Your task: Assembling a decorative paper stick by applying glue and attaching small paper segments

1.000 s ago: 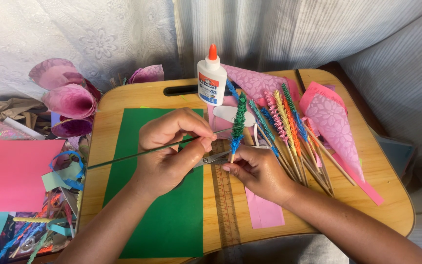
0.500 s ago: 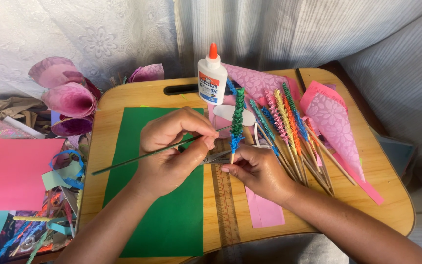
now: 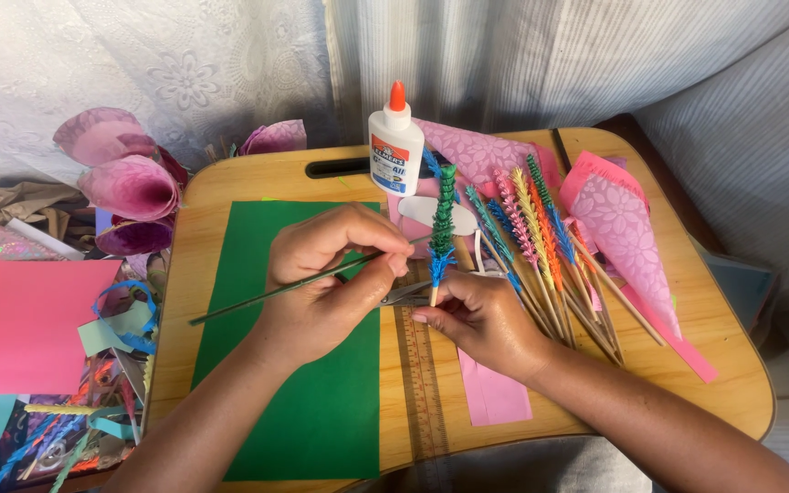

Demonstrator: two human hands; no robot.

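My left hand (image 3: 321,292) pinches a long thin green strip (image 3: 267,295) that slants from the lower left up to my fingertips. My right hand (image 3: 481,319) holds the lower end of a wooden stick wrapped in fringed green and blue paper (image 3: 442,215), which stands nearly upright. The strip's upper end meets this stick near its blue part. Both hands hover over a green paper sheet (image 3: 303,402) and a wooden ruler (image 3: 422,393). Small scissors (image 3: 404,294) lie under my fingers, partly hidden.
A white glue bottle (image 3: 394,146) stands at the back of the wooden lap desk (image 3: 723,365). Several coloured fringe-wrapped sticks (image 3: 541,237), pink patterned cones (image 3: 623,228) and a pink strip (image 3: 490,397) lie to the right. Pink paper (image 3: 20,324), purple rolled paper (image 3: 130,187) and scraps clutter the left.
The green strip's free end has shifted right and tilted a little steeper. My hands and the wrapped stick have stayed almost in place.
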